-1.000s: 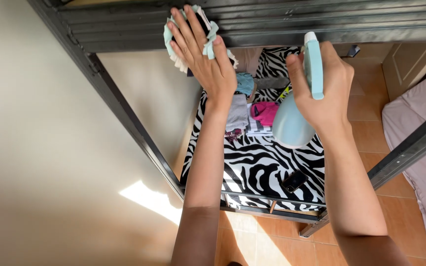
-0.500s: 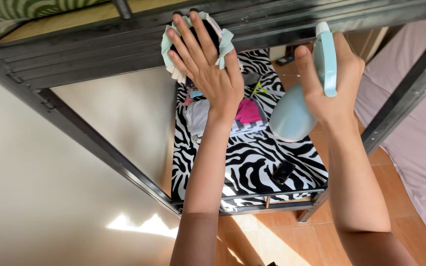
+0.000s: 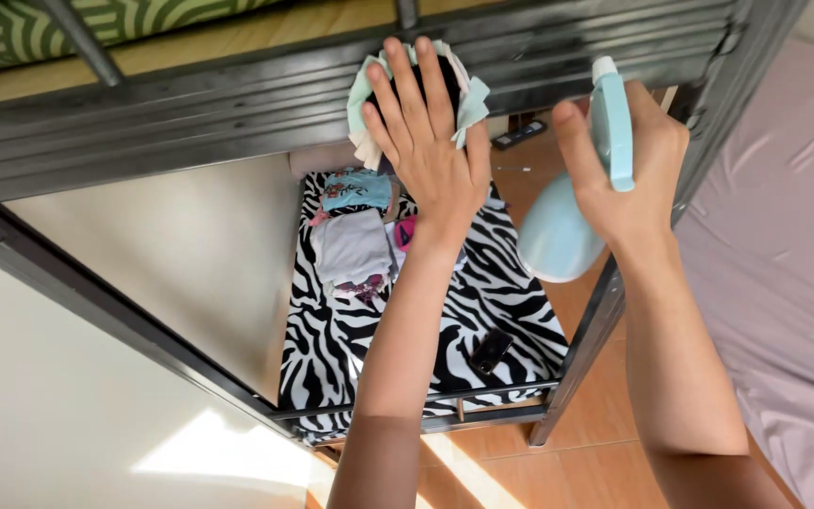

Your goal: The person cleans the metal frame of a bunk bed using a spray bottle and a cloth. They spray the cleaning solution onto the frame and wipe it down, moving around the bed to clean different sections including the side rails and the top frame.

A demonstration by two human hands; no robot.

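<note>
Head view, looking down from beside the top rail of a bunk bed. Left hand (image 3: 431, 141) lies flat, fingers spread, pressing a pale green and white cleaning cloth (image 3: 468, 99) against the dark metal side rail (image 3: 190, 118) of the upper bunk; its grip is thus a flat press on the cloth rather than a closed fist. Right hand (image 3: 628, 165) has its grip closed around the neck of a light blue spray bottle (image 3: 562, 231), the nozzle uppermost and close to the rail, just right of the cloth.

Compared with the view one second ago, the rail has dropped lower in the frame, and a green-patterned mattress (image 3: 96, 19) on a wooden base now shows at top left. The cloth hand sits at nearly the same place on the rail, and the bottle has come closer to it. Judged from this, rubbing continues on one patch, with the sprayer held ready beside it.

Far below lie the lower bunk with its zebra-print sheet (image 3: 482, 292), folded clothes (image 3: 355, 245), a dark phone (image 3: 490, 351), and the orange floor tiles (image 3: 605, 424). A mauve sheet (image 3: 784, 254) covers a bed at right.
</note>
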